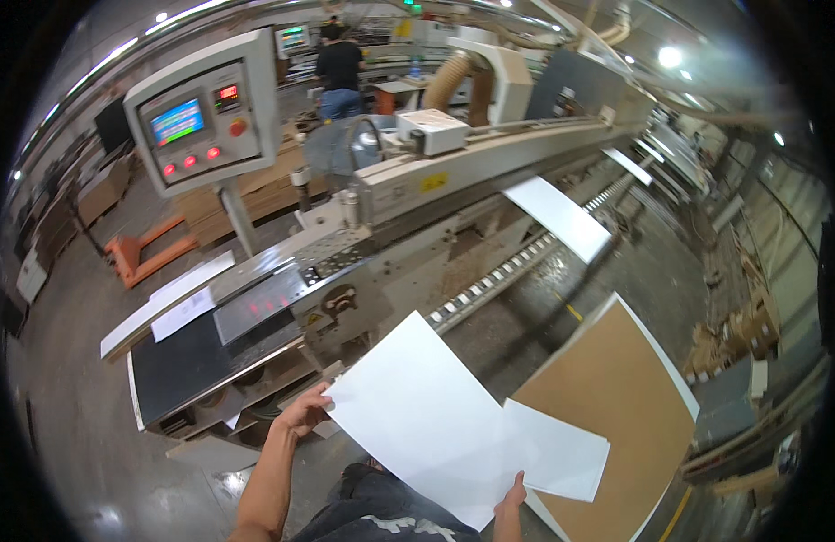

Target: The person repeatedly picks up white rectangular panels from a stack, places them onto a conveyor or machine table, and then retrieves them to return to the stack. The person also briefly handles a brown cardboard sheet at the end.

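Observation:
A large flat white panel lies tilted across the front of my body. My left hand grips its left corner, thumb on top and fingers underneath. At its right edge my right hand closes on the panel with the thumb up; its other fingers are largely hidden. Just right of that hand, a smaller white panel rests on a stack of boards with a brown top. A long panel-processing machine stands ahead, its dark infeed table near my left hand.
A control box with a lit screen stands on a post at left. Papers lie by the infeed. Another white panel sits on the machine's roller rail. An orange pallet jack is far left. A person stands behind.

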Demonstrator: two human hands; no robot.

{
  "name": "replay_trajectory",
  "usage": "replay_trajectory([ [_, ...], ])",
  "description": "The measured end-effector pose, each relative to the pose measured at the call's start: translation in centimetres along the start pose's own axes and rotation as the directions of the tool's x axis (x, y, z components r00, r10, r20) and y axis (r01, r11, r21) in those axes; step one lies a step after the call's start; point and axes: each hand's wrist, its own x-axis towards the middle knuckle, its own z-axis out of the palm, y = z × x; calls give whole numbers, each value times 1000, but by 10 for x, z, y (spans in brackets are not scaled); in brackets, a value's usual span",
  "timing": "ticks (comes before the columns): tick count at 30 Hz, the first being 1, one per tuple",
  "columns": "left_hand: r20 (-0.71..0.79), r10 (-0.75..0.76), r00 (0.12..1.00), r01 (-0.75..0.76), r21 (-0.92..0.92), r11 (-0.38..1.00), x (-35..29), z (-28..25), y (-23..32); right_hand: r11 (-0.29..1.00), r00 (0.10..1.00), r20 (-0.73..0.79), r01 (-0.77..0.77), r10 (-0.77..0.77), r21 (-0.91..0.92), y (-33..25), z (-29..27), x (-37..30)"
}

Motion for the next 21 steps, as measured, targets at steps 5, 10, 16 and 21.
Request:
replay_trajectory([
  [5,-223,253,941,-307,-258,916,-15,-62,-18,991,998,39,62,-58,-121,-18,92,-53],
  [10,-348,318,882,-422,-283,861,-4,-93,-14,915,966,6,246,-257,-319,17,159,-84],
  [16,-487,324,811,-503,-295,813,25,-130,-2,818,869,334,470,-364,-331,43,218,-161],
  [21,-537,311,784,-463,-172,869,52,-150,27,712,847,477,483,-234,-510,49,250,-208],
])
